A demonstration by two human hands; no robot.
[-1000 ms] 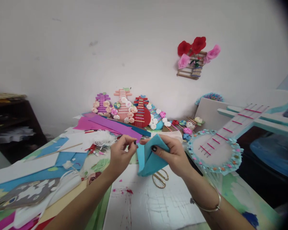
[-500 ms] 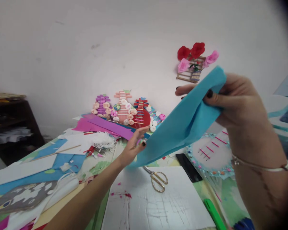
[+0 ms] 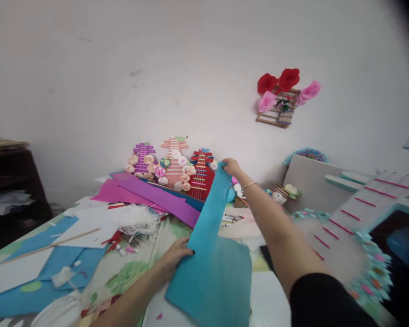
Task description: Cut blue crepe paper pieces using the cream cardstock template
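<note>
A long turquoise sheet of crepe-like paper (image 3: 204,254) stretches away from me over the white board (image 3: 271,295), with one part folded at an angle across another. My right hand (image 3: 233,167) pinches its far, narrow end, raised in front of the guitar-shaped craft pieces. On the sheet's left edge, nearer to me, my left hand (image 3: 177,255) has its thumb over the paper and the fingers at the edge. The gold-handled scissors are out of sight now.
Purple and pink sheets (image 3: 163,195), white string (image 3: 139,222) and a thin stick (image 3: 54,245) lie to the left. Decorated stringed-instrument crafts (image 3: 173,163) stand against the wall. At right is a large white piece with pink strings (image 3: 341,240). Paper roses (image 3: 288,81) hang above.
My right hand has moved forward and left, drawing the folded turquoise paper out lengthwise. My left hand has come down onto its edge. The paper now covers where the scissors lay.
</note>
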